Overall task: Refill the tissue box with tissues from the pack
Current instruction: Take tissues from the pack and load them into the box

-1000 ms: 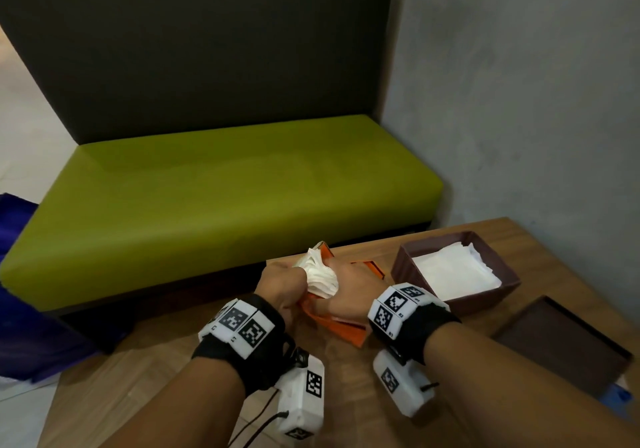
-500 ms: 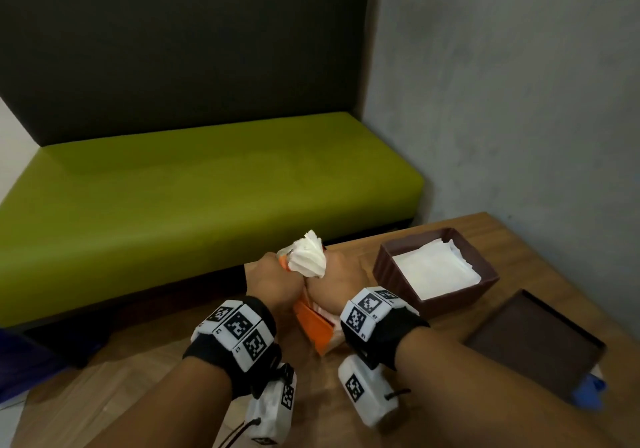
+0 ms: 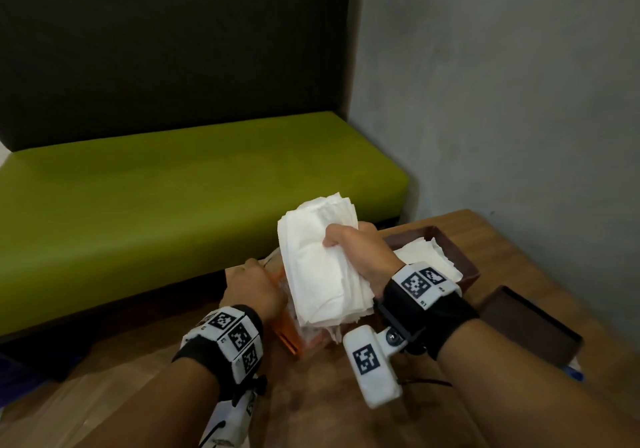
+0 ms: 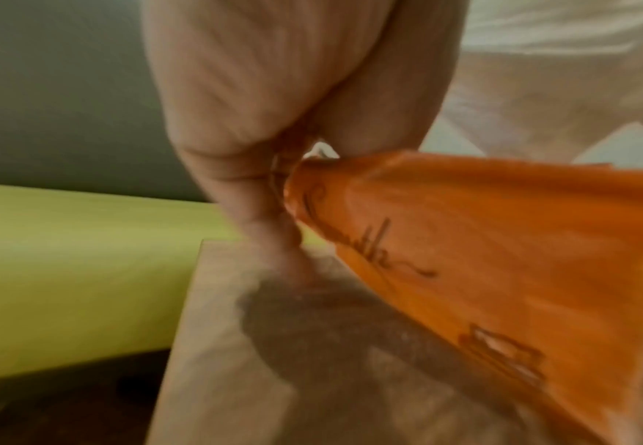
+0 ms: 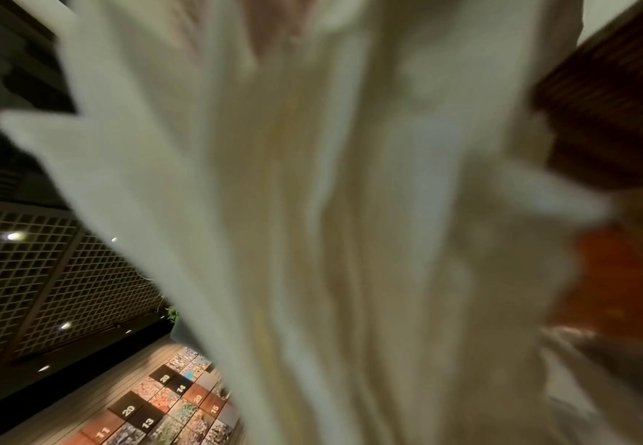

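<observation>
The right hand [image 3: 360,253] has its grip closed around a thick white stack of tissues [image 3: 318,267], thumb across the front face and the other fingers hidden behind; the stack stands nearly upright, its lower edges just at the mouth of the orange pack [image 3: 294,338]. The left hand [image 3: 254,290] pinches the pack's plastic near its open end, fingers curled on the film, and pins it to the wooden worktop [image 3: 311,402]. The brown tissue box [image 3: 467,267] sits open just behind the right wrist, with white sheets already lying inside, and its dark lid [image 3: 530,323] rests on the worktop to the right. The step in hand looks like drawing the stack clear of the pack and carrying it across to the box. To do that well, the left hand should hold the film down and slightly back so the pack does not ride up with the stack. The right hand should squeeze mid-stack firmly enough that the fanned lower sheets do not slip out. Then it should turn the stack flat before lowering it, with its long edges in line with the box walls. Loose corners could catch on the rim, so set it down square rather than dropping it.
</observation>
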